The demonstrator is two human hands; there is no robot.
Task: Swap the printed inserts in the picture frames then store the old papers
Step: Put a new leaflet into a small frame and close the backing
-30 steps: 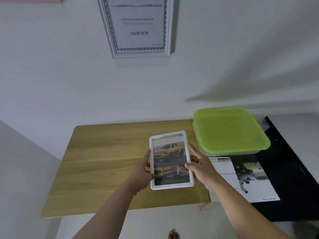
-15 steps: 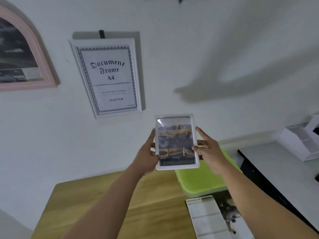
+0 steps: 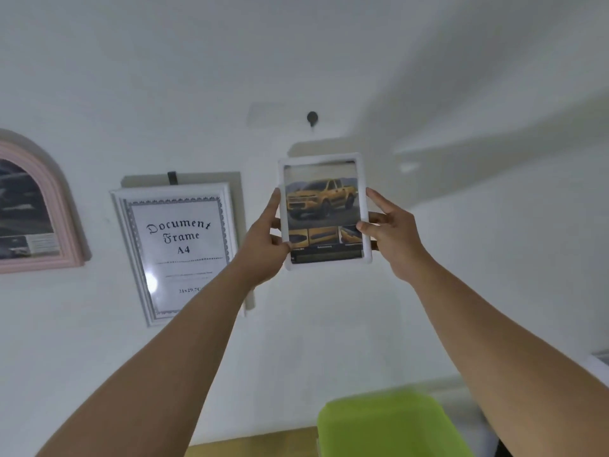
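A small white picture frame (image 3: 324,211) with a yellow pickup-truck print is held upright in front of the wall, just below a dark wall hook (image 3: 311,118). My left hand (image 3: 263,240) grips its left edge, thumb on the front. My right hand (image 3: 390,232) grips its right edge, thumb on the front and index finger raised along the side. The frame's top edge sits a little under the hook, apart from it.
A white A4 document frame (image 3: 178,250) hangs on the wall to the left, and a pink arched frame (image 3: 36,206) further left. A green-lidded box (image 3: 389,423) stands on the wooden table (image 3: 250,445) below.
Both hands have lifted the small frame from the table up to the wall, close under the hook. The view tilted upward with it.
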